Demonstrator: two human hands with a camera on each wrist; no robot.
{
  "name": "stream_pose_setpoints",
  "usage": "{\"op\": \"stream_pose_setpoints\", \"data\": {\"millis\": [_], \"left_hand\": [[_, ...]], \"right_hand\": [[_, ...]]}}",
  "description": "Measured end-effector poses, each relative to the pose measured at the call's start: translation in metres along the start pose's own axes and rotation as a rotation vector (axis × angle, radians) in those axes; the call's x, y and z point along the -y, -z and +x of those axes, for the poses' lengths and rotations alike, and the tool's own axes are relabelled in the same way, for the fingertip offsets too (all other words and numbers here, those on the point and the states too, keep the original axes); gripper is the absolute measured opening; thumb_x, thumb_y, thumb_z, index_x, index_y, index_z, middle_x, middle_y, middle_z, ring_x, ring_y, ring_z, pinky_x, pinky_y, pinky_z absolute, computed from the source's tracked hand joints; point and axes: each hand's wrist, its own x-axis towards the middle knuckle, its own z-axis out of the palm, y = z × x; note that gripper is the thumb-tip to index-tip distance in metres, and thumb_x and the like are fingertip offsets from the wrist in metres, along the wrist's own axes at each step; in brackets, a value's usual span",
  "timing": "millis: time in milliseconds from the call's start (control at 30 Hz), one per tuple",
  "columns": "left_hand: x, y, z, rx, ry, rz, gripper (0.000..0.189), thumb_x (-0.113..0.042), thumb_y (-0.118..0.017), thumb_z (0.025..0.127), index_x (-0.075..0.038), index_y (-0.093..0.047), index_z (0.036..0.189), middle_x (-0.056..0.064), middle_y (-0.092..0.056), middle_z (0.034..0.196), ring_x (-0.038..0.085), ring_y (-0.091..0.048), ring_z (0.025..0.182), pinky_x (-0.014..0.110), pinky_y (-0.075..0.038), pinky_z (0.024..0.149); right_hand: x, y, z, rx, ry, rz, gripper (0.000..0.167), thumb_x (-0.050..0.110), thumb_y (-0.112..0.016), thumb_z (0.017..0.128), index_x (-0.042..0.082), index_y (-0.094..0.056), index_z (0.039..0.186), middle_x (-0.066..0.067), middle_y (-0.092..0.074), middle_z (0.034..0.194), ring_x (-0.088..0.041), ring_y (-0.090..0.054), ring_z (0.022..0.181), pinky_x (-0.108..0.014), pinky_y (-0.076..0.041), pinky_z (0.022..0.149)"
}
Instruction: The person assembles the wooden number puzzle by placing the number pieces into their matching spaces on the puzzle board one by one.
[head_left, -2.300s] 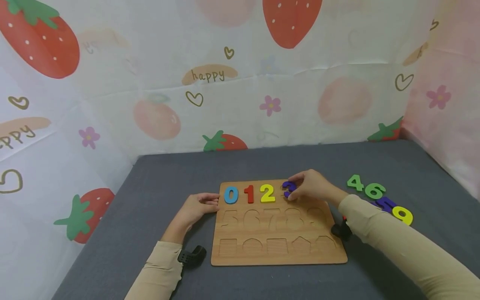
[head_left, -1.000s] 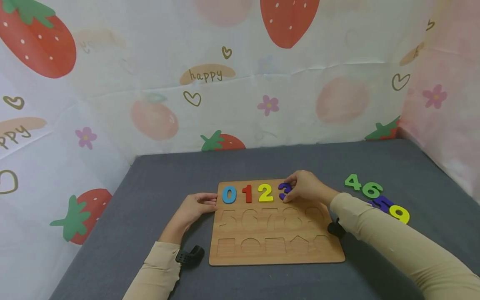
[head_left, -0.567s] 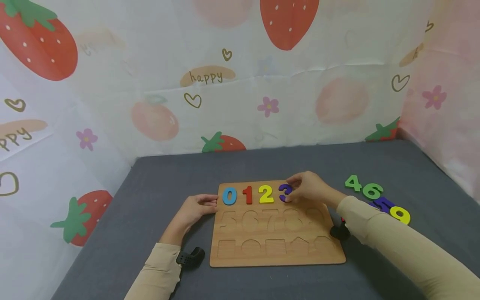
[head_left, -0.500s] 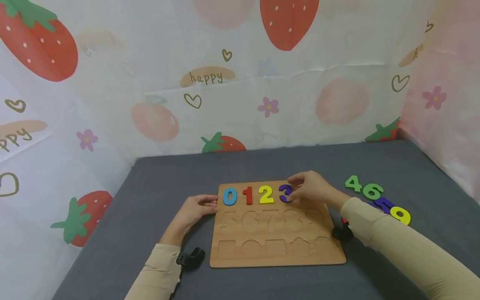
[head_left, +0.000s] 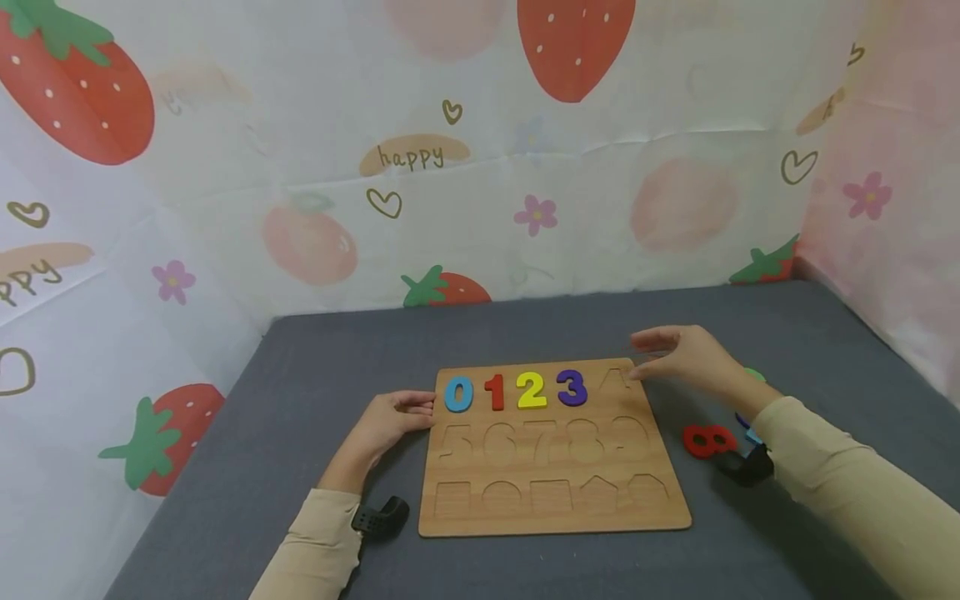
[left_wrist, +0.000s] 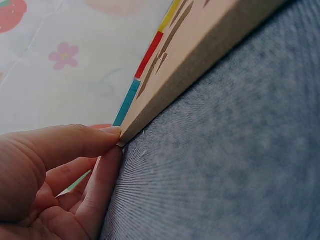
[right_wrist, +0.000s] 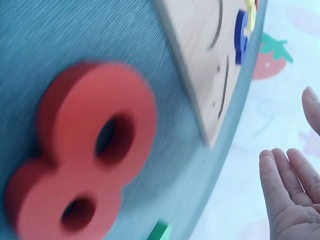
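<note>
A wooden number puzzle board (head_left: 480, 467) lies on the table. Its top row bears a blue 0 (head_left: 450, 394), a red 1 (head_left: 498, 395), a yellow 2 (head_left: 532, 402) and a purple 3 (head_left: 581, 390). The recess right of the 3 holds no piece. My left hand (head_left: 386, 427) pinches the board's left edge; thumb and fingertips meet there in the left wrist view. Beyond the top right corner, my right hand (head_left: 693, 360) hovers with thumb and fingers apart, holding nothing. A red 8 (right_wrist: 95, 95) fills much of the right wrist view.
Right of the board, the right arm mostly hides other number pieces; bits of green (head_left: 753, 374) and blue (head_left: 753, 436) show. Black wrist devices (head_left: 381, 517) sit on both wrists. A grey cloth (head_left: 322, 358) covers the table, and a strawberry-print sheet (head_left: 450, 233) hangs behind.
My right hand has let go of the purple 3, which stays on the board, and moved right past the corner. The red 8 has come into view. My left hand has stayed put.
</note>
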Motion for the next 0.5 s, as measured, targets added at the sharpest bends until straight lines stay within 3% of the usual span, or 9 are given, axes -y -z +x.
{"op": "stream_pose_setpoints", "data": {"millis": [200,500], "left_hand": [[0.002,0.0,0.001,-0.006,-0.001,0.001,0.043,-0.003,-0.071,0.088,0.001,-0.064,0.13,0.017,-0.071,0.119,0.019,-0.068,0.107,0.035,-0.054,0.095],[0.002,0.0,0.001,0.004,-0.01,0.006,0.044,-0.005,-0.071,0.089,0.002,-0.062,0.131,0.019,-0.07,0.121,0.023,-0.067,0.11,0.038,-0.053,0.097]], "right_hand": [[-0.014,0.017,-0.005,-0.01,-0.016,-0.017,0.084,0.041,-0.081,0.081,0.005,-0.045,0.149,-0.021,-0.048,0.15,-0.041,-0.046,0.137,-0.055,-0.046,0.104],[-0.038,0.038,-0.011,-0.007,-0.072,-0.028,0.081,0.038,-0.078,0.086,0.005,-0.041,0.151,-0.022,-0.042,0.154,-0.043,-0.042,0.139,-0.058,-0.042,0.107]]}}
